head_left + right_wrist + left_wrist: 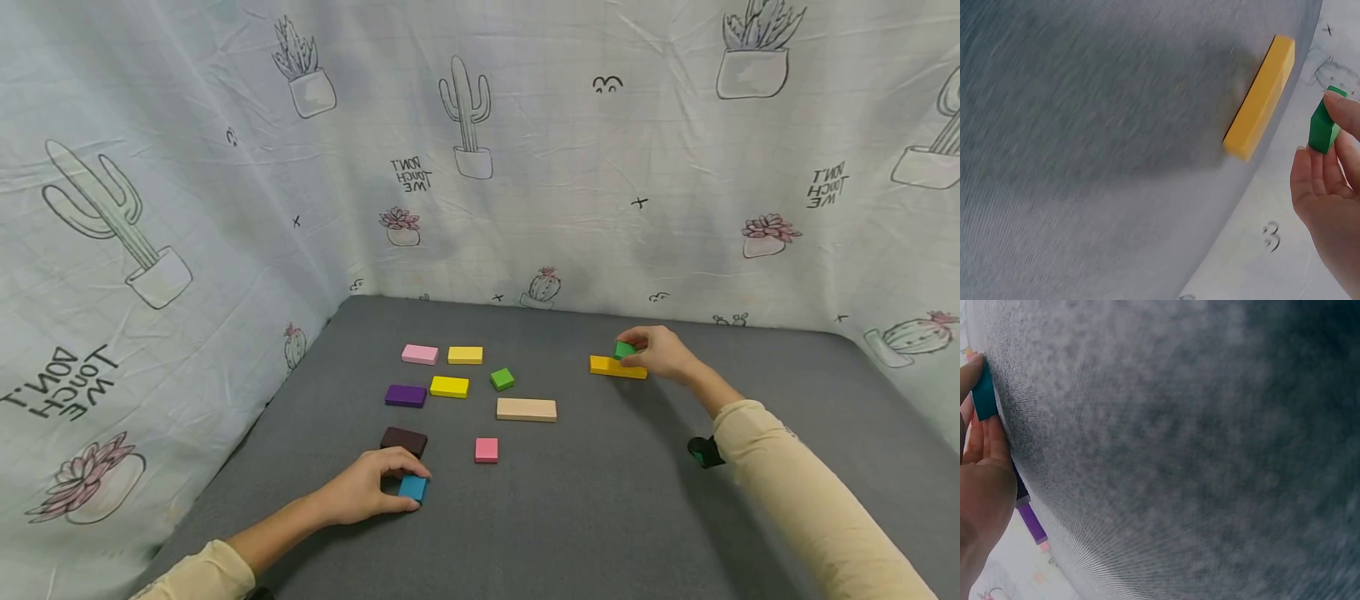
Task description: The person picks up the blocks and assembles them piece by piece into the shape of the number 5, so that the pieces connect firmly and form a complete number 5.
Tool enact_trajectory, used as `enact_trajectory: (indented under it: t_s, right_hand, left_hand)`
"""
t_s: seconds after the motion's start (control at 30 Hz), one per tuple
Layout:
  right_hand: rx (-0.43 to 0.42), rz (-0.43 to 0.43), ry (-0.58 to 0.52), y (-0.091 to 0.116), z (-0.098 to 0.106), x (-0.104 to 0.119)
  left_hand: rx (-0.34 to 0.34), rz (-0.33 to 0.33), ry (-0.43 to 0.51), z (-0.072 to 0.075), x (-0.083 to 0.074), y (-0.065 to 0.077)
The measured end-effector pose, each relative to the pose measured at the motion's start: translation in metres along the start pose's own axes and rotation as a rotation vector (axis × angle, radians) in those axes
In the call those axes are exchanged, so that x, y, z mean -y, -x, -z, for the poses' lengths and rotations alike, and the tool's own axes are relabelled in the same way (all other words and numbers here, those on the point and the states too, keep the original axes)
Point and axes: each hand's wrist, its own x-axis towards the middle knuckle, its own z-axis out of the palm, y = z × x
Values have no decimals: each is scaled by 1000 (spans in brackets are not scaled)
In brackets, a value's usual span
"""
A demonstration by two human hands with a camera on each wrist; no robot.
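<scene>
Fingers [1302,178] pinch a green block [1321,131] near a yellow block [1261,100] lying on grey surface [1085,237].

Hands, bare: left hand [367,490], right hand [662,352]. Left sleeve [206,577]: pale cream-yellow cloth, creased; left of the tan block [527,410]. Right sleeve [810,500]: matching cloth, greater length visible; right of the tan block. Small fitting [703,452]: black, green patch; right of the tan block, beside the cuff. Dark piece [260,593]: left of the tan block, mostly cropped.

2 yellow blocks [465,356] [449,387], 2 green blocks [623,350] [502,380], 2 pink blocks [420,355] [486,451]; 1 each: orange block [611,367], beige block [527,410], purple block [405,396], dark-brown block [403,440], blue block [412,488]. 11 total.
</scene>
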Motion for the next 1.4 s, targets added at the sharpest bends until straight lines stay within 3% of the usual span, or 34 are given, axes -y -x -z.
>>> enact_trajectory:
  t_s: [0.7,1.0,1.4]
  right_hand:
    - [-7,-46,78,21,20,-44]
    - [51,-26,92,18,17,-54]
    - [106,-19,119,10,13,-50]
  left_hand:
    - [2,-9,-7,1,2,2]
    - [1,-11,-4,0,2,2]
    - [5,-6,-3,1,2,0]
